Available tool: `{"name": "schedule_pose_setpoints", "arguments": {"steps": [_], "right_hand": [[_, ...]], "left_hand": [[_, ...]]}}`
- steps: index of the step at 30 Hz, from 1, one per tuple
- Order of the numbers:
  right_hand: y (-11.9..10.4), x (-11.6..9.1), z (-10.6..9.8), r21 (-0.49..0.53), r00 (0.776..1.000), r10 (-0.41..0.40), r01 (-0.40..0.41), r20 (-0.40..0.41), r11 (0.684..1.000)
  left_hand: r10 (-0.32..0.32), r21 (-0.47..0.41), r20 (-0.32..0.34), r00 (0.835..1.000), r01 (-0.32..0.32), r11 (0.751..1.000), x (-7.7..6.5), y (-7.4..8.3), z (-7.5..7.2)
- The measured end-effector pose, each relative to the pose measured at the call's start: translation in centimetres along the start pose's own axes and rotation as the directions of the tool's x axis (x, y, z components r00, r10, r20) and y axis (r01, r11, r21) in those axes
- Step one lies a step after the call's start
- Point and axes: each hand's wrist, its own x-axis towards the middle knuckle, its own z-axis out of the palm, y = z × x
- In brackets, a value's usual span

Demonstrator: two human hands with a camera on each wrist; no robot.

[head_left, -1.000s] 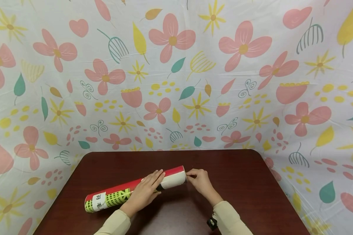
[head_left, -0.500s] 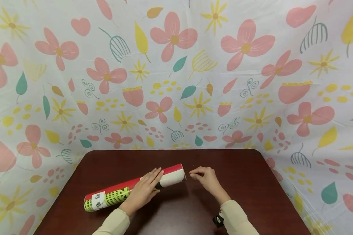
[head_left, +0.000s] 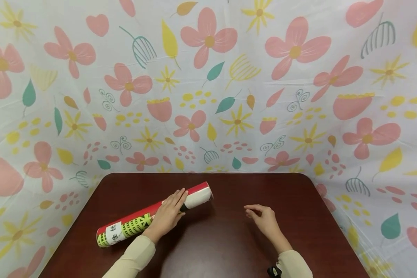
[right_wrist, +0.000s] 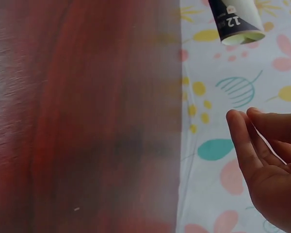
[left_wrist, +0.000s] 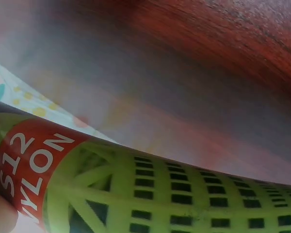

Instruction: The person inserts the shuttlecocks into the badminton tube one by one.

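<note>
A long shuttlecock tube (head_left: 199, 196), red and white with a yellow-green patterned part, lies slanted in front of me. Its right end points away from me. My left hand (head_left: 167, 217) holds it around the middle, fingers over the top and thumb on the near side. In the left wrist view, "S12 NYLON" stands on the tube's red band (left_wrist: 34, 170). To the right of the tube, apart from it, my right hand (head_left: 266, 224) hovers with thumb and fingertips close together. Nothing shows between them in the right wrist view, where the tube's end (right_wrist: 240, 36) has a pale rim.
A dark reddish-brown table (head_left: 229, 247) with rounded far corners lies under both hands. Behind it and at the sides hangs a white floral cloth (head_left: 208, 96). A tiny pale speck (right_wrist: 76, 209) lies on the table in the right wrist view.
My right hand has come away from the tube's right end and moved rightward. The left hand stays on the tube, whose right end now sits slightly farther left and up in view.
</note>
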Motion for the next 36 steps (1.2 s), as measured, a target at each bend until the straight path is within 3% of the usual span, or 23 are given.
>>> {"name": "schedule_pose_setpoints", "arguments": {"steps": [9,15,19,26,36], "right_hand": [[0.6,-1.1,0.2,-0.001,0.999,0.047,-0.047,-0.006,0.999],[0.8,-1.3,0.7,-0.027,0.998,0.060,-0.060,-0.009,0.998],[1.0,-1.5,0.9,-0.016,0.998,0.060,-0.060,-0.009,0.998],[1.0,-1.5,1.0,0.004,0.998,0.067,-0.067,0.002,0.998],[0.6,-1.3,1.4,-0.040,0.998,0.061,-0.060,0.011,0.997]], "left_hand": [[-0.063,0.043,0.030,0.998,0.062,0.997,0.8,-2.3,1.8],[-0.140,0.057,0.144,0.980,0.133,0.989,0.9,-3.2,2.5],[-0.174,0.032,0.169,0.970,0.171,0.985,0.6,-3.5,2.9],[-0.169,0.051,0.197,0.966,0.162,0.985,0.3,-3.8,4.0],[-0.179,0.066,0.236,0.955,0.168,0.984,0.1,-3.7,3.9]]}}
